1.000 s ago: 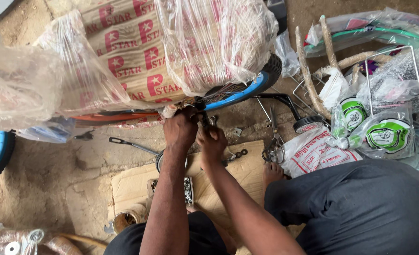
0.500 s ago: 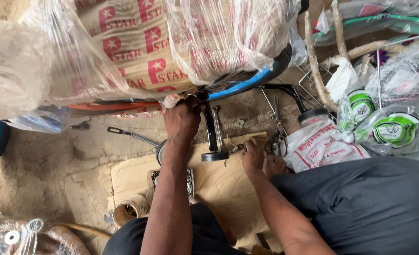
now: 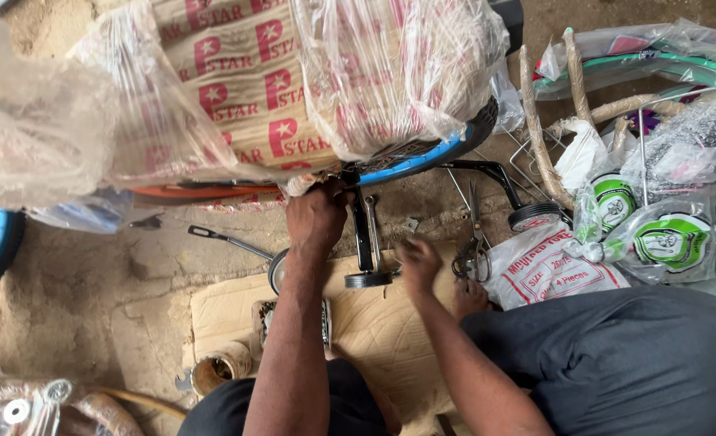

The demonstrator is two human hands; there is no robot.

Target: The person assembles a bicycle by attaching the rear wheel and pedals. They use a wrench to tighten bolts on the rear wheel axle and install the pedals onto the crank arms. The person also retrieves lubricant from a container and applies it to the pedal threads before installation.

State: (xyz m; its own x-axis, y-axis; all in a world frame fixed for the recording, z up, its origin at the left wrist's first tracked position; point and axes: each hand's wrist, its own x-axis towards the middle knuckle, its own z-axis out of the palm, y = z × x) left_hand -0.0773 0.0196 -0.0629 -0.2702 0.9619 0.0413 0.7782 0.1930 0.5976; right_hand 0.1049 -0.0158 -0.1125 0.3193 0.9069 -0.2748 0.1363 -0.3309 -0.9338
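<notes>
Two bare hands work under a plastic-wrapped bicycle with a blue rim (image 3: pixel 410 165). The left hand (image 3: pixel 316 218) is clamped on the top of a black metal training-wheel bracket (image 3: pixel 364 238), which hangs upright from the bicycle's axle. The right hand (image 3: pixel 419 262), blurred, sits just beside a silver spanner (image 3: pixel 373 234) against that bracket; its grip cannot be told. Scissors (image 3: pixel 473 257) lie nearby on brown cardboard (image 3: pixel 374 323)

The wrapped wheel (image 3: pixel 326 89) at the far side shows tan paper with a red star pattern under clear plastic, and a blue rim (image 3: pixel 410 165). The bracket (image 3: pixel 364 234) below it is black. At right, a white bag (image 3: pixel 548 270) carries red print, beside green-and-white round labels (image 3: pixel 671 240). The cardboard (image 3: pixel 374 323) is pale brown; the trousers (image 3: pixel 616 363) are dark grey.
</notes>
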